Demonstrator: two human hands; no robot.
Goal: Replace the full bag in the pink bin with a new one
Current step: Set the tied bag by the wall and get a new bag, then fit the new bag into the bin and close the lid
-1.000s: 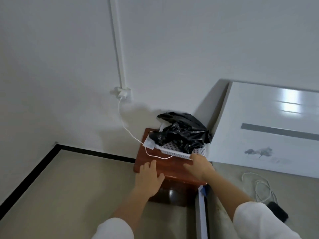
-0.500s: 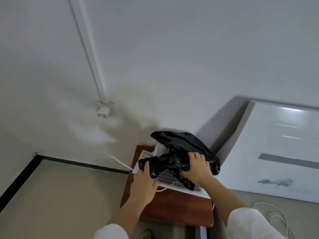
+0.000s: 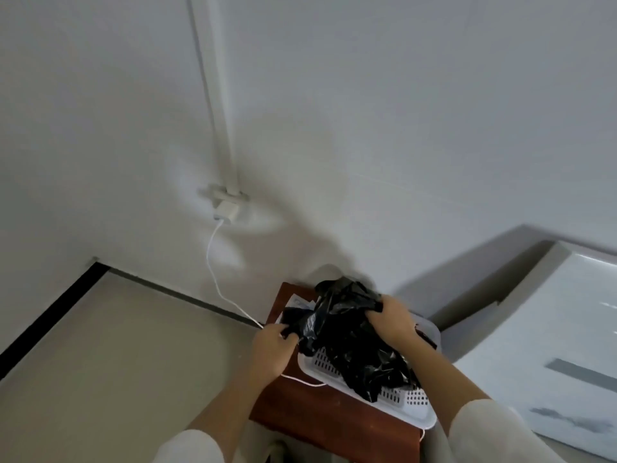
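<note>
gripping black bags [image 3: 354, 342] in white basket [image 3: 414, 404] on wood stand [image 3: 334, 419] by wall.

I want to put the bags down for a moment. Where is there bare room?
The wooden stand is bare only in front of the white basket, beside the cable. The basket is crowded with black bags. The floor to the left is open.

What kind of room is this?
Probably a bedroom corner: a small wooden stand against the wall, a charger plugged in above it, and a glossy white panel, maybe a headboard. Both hands grip black bags in a white basket.
</note>
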